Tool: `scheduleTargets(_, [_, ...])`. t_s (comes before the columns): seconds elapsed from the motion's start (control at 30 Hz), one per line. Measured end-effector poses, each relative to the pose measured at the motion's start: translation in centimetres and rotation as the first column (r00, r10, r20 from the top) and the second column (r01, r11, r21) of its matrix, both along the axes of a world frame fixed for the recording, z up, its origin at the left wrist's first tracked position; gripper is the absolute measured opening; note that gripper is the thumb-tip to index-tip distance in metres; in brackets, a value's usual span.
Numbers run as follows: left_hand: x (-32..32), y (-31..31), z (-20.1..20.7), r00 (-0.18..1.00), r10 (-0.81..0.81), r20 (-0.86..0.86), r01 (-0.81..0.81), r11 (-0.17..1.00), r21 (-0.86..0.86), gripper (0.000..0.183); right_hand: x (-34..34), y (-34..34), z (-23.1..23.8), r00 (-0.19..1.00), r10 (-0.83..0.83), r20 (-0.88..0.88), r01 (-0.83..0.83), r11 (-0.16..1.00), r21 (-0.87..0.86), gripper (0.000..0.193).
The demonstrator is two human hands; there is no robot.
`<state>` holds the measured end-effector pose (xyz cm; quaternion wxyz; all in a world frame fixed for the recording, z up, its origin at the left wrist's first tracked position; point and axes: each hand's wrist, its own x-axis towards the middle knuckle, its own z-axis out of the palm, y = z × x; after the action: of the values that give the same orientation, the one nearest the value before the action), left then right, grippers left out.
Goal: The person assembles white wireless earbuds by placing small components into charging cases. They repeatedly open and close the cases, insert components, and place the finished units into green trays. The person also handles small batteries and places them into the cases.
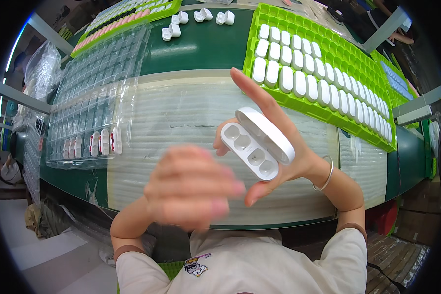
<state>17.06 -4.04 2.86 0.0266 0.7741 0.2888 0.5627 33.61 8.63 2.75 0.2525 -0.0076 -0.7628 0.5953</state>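
A white earbud charging case (249, 150) with its lid swung up rests in my right hand (303, 161). Several round wells show in its inner face. My right thumb lies along its near end, other fingers pass behind it, and the index finger points away from it. Just left of the case is my left hand (193, 188), smeared by motion. Its fingers are blurred, and whether anything is in them cannot be made out.
A green tray (323, 110) of white cases stands at the right. Leftward, a clear plastic tray (90, 112) holds several red-and-white pieces (104, 142). Several lidded white cases (203, 15) stand beyond the pale padded mat (176, 108). Another green tray (147, 18) is at the far left.
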Motion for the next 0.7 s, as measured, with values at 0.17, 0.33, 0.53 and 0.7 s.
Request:
scheduleTargets(0.17, [0.2, 2.8, -1.7, 0.855, 0.5, -0.137, -0.475, 0.862, 0.178, 0.045, -0.6, 0.0, -0.4, 0.989, 0.009, -0.149, -0.019, 0.998, -0.061, 0.134])
scheduleTargets(0.33, [0.4, 2.6, -1.8, 0.843, 0.52, -0.136, -0.489, 0.847, 0.209, 0.048, -0.6, -0.8, -0.7, 0.981, 0.108, -0.159, -0.134, 0.977, -0.163, 0.134])
scheduleTargets(0.53, [-2.1, 1.9, -0.2, 0.598, 0.744, -0.297, -0.654, 0.668, 0.357, 0.044, 0.5, 0.1, 0.6, 0.994, 0.002, -0.106, 0.031, 0.949, 0.313, 0.139])
scheduleTargets(0.7, [-0.5, 1.7, -0.8, 0.752, 0.633, -0.184, -0.506, 0.732, 0.456, 0.04, 0.2, -0.5, 1.3, 0.995, -0.068, -0.077, 0.08, 0.982, 0.172, 0.145])
